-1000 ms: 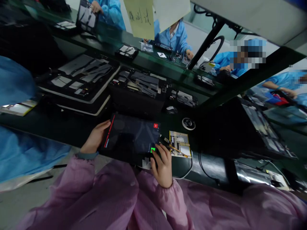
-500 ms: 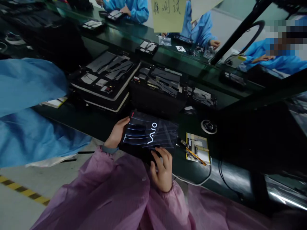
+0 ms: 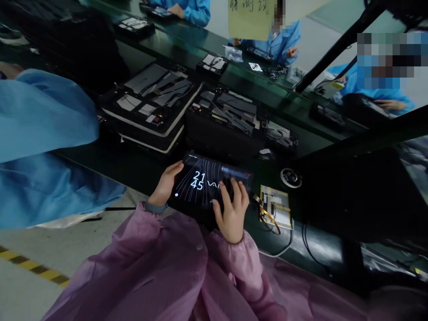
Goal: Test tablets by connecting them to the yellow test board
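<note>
A tablet (image 3: 200, 196) with a lit dark screen lies at the bench's front edge, showing a clock reading 21 45, thin curved lines and white lettering partly covered by fingers. My left hand (image 3: 164, 185) grips its left side, thumb along the edge; the fingers beneath are hidden. Over the right part of the screen, my right hand (image 3: 232, 211) has its fingers spread, holding nothing. Whether those fingertips touch the glass I cannot tell. Just right of the tablet lies a flat battery pack (image 3: 282, 203) with yellow edges and an orange flex cable (image 3: 271, 219) across it.
Stacked black trays (image 3: 143, 120) with opened tablet units stand behind, beside a black box (image 3: 220, 133) topped with similar parts. A round silver-rimmed object (image 3: 290, 177) sits at right near a black monitor-like block (image 3: 347, 187). A blue sleeve (image 3: 47, 116) is close on the left. Co-workers sit opposite.
The screen has gone from a large VAIO logo to a clock display. My right hand has moved from the tablet's near edge up and right over the screen. My left hand keeps its grip.
</note>
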`<state>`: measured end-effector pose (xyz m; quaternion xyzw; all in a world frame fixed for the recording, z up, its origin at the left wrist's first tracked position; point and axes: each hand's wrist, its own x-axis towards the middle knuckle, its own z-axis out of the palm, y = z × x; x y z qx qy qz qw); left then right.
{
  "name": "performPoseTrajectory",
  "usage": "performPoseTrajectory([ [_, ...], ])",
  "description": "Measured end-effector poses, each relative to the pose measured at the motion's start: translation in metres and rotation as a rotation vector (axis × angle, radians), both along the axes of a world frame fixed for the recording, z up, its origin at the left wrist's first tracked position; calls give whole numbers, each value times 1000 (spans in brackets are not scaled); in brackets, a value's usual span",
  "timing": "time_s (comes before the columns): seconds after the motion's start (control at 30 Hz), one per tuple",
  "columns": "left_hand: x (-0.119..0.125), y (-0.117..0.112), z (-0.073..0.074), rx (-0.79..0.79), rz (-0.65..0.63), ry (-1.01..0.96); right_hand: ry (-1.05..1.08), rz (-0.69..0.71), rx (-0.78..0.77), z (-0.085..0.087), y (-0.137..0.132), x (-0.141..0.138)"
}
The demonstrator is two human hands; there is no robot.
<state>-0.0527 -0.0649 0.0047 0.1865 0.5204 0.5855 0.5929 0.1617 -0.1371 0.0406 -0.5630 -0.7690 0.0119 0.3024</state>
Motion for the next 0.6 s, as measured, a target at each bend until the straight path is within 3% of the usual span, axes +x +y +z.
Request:
performPoseTrajectory([
  [0.13,-1,1,-5,6,33,34,85,-5,14,2,-10,13],
  [0.33,-2,1,-3,-31,2,26,96,50,-67,-19,-48,11],
  [0.6,1,1,0,13,-13,14,57,103,-37,-20,-41,-3],
])
